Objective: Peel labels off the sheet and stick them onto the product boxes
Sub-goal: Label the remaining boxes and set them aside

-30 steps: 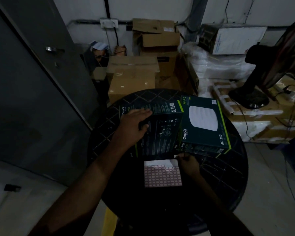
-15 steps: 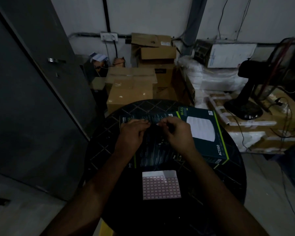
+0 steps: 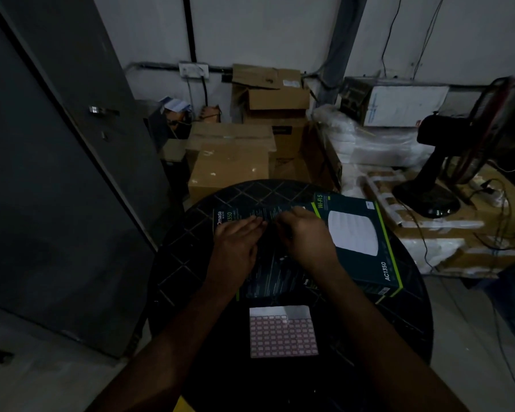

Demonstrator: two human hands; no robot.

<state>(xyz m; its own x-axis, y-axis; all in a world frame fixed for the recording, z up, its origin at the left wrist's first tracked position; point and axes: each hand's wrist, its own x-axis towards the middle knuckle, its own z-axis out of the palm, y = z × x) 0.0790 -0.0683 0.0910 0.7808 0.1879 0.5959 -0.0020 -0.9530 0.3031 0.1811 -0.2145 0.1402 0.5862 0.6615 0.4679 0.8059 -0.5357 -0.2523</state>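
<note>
Two dark product boxes lie on a round black table (image 3: pixel 399 337). My left hand (image 3: pixel 235 248) rests flat on the left box (image 3: pixel 268 275), its straight fingers reaching toward the far edge. My right hand (image 3: pixel 305 236) is on the same box with its fingers bent down, and its tips meet the left hand's fingertips. It seems to pinch a small label there, which the fingers hide. The right box (image 3: pixel 366 242) shows a white disc picture and "AC1350". The label sheet (image 3: pixel 283 334), white with a pink grid, lies on the table near me.
Brown cardboard cartons (image 3: pixel 229 165) are stacked right behind the table. A dark door (image 3: pixel 57 173) stands on the left. At right, a black fan (image 3: pixel 434 185) and loose cables sit on more cartons and white packaging. The room is dim.
My right hand left the label sheet and moved up onto the left box beside my left hand. My left hand's fingers have since straightened flat on the box.
</note>
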